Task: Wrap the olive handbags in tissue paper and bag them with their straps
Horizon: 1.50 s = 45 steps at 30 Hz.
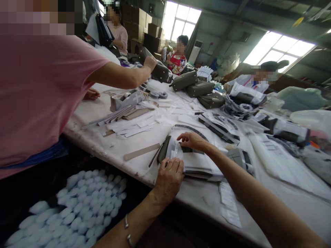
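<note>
Nearest, at the lower left, many white ovals lie below the counter. The left hand, with a bracelet on its wrist, comes next. Its fingers are close together and lie over the near side of a dark bag; the thumb is hidden, so I cannot tell whether they pinch it. The bag lies on the counter close to its near edge, with white sheet along it. The right hand is just beyond, above the bag, its fingers loosely bent and a little apart. I see nothing between them, and I cannot tell whether the tips touch.

By its look, I judge the bag to be light and rather soft, a little firmer along its edges. The sheet seems thin, and it may slip or crease. So the dark body is a better place to hold than the loose sheet, with a flat hand for steadiness.

A card strip is left of the bag, and a curved strap is behind it. Farther are white strips and tape rolls. On the left, a co-worker in pink stretches an arm over the counter. Beyond are more dark bags, then other workers, boxes and bright windows.
</note>
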Available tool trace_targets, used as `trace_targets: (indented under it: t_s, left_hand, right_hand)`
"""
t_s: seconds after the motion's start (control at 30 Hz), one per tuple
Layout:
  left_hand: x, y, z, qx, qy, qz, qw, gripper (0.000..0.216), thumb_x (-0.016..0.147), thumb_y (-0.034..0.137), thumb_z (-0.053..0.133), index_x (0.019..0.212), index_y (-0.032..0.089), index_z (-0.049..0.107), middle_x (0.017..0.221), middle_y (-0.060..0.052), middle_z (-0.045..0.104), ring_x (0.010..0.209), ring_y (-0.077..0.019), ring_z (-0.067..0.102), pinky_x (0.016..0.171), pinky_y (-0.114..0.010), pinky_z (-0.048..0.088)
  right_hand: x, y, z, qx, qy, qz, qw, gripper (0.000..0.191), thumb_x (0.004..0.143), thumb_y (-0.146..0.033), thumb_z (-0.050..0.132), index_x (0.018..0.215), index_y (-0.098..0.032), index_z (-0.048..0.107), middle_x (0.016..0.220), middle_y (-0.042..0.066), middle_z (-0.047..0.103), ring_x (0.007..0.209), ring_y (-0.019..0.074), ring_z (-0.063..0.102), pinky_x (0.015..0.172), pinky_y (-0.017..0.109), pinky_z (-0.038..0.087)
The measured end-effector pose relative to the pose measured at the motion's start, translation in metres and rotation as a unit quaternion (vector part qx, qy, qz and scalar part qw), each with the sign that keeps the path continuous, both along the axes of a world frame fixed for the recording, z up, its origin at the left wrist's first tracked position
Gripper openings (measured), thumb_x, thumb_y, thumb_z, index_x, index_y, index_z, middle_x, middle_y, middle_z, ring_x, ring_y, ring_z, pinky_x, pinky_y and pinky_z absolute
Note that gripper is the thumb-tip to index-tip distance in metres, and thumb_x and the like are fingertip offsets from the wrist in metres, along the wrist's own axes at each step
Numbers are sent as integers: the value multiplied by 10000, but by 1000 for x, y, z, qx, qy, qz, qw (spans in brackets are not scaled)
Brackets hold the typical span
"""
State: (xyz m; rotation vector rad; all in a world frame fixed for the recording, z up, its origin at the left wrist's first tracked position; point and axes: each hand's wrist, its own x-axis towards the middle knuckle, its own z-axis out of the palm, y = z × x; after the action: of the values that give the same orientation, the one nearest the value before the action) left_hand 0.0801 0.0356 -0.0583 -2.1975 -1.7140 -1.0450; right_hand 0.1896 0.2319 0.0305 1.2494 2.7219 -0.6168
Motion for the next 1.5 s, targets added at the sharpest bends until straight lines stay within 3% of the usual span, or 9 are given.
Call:
trace_targets:
  t_s: [0.13, 0.4, 0.6, 0.73, 0.83, 0.97, 1.13, 1.3, 1.5]
  left_hand:
    - [0, 1, -1, 8, -7, 1, 1000, 334, 926, 227, 617, 1237, 129, 550, 1179, -98, 667, 1128, -233, 595, 1014, -443, 389]
    - [1, 1, -3, 21, -9, 2, 1000, 297, 960, 234, 556, 1237, 126, 558, 1188, -104, 666, 1122, -233, 595, 1012, -448, 383]
    - [1, 2, -5, 24, -8, 4, 1000, 305, 947, 238, 576, 1232, 133, 559, 1189, -97, 664, 1123, -228, 595, 1011, -449, 379]
    - [1, 2, -6, 27, -8, 3, 1000, 313, 932, 233, 594, 1226, 130, 559, 1174, -92, 666, 1120, -227, 594, 1010, -443, 381]
    - [0, 2, -5, 25, -4, 0, 1000, 329, 923, 238, 611, 1230, 135, 553, 1183, -95, 660, 1121, -230, 595, 1009, -442, 384]
    - [-1, 1, -2, 19, -5, -2, 1000, 343, 915, 230, 623, 1234, 129, 545, 1178, -95, 662, 1123, -232, 595, 1009, -441, 384]
    - [-1, 1, -2, 24, -6, -2, 1000, 324, 936, 232, 593, 1239, 129, 546, 1183, -101, 666, 1120, -235, 596, 1008, -442, 377]
    - [0, 1, -4, 15, -7, -1, 1000, 328, 932, 231, 595, 1241, 133, 548, 1192, -99, 663, 1125, -239, 594, 1017, -450, 373]
    - [0, 1, -3, 7, -3, -2, 1000, 326, 940, 236, 581, 1248, 135, 548, 1187, -109, 660, 1130, -236, 593, 1017, -446, 390]
  right_hand:
    - [-8, 1, 7, 47, -91, 85, 991, 288, 768, -187, 669, 1037, -232, 761, 953, 34, 726, 827, 169, 640, 734, 235, 434]
    - [-17, 8, 11, 45, -139, 126, 981, 254, 730, -203, 708, 974, -245, 760, 879, 6, 718, 768, 153, 623, 631, 215, 387]
    - [-24, 4, 14, 63, -135, 153, 977, 117, 717, -136, 676, 795, -200, 735, 850, 28, 685, 726, 151, 572, 576, 238, 307]
    - [-17, 0, 9, 48, -97, 151, 983, 101, 732, -96, 647, 734, -181, 702, 835, 24, 667, 698, 128, 540, 603, 232, 326]
    - [-10, 3, 8, 32, -50, 113, 992, 70, 734, -110, 667, 747, -176, 685, 863, 22, 669, 732, 127, 553, 662, 224, 374]
    - [2, 14, 15, 6, 12, -26, 1000, 101, 832, -184, 602, 892, -166, 680, 872, 51, 695, 779, 151, 621, 676, 231, 453]
    - [13, 16, 19, -134, 2, -161, 978, 169, 823, -321, 683, 810, -152, 688, 686, 46, 705, 606, 145, 653, 539, 213, 500]
    - [3, 10, 5, -216, -29, -229, 949, 336, 690, -468, 823, 667, -168, 674, 552, 21, 664, 480, 132, 604, 471, 214, 488]
    - [-8, 11, -5, -246, -33, -243, 938, 280, 671, -350, 840, 618, -158, 644, 477, 4, 617, 434, 117, 558, 450, 208, 469]
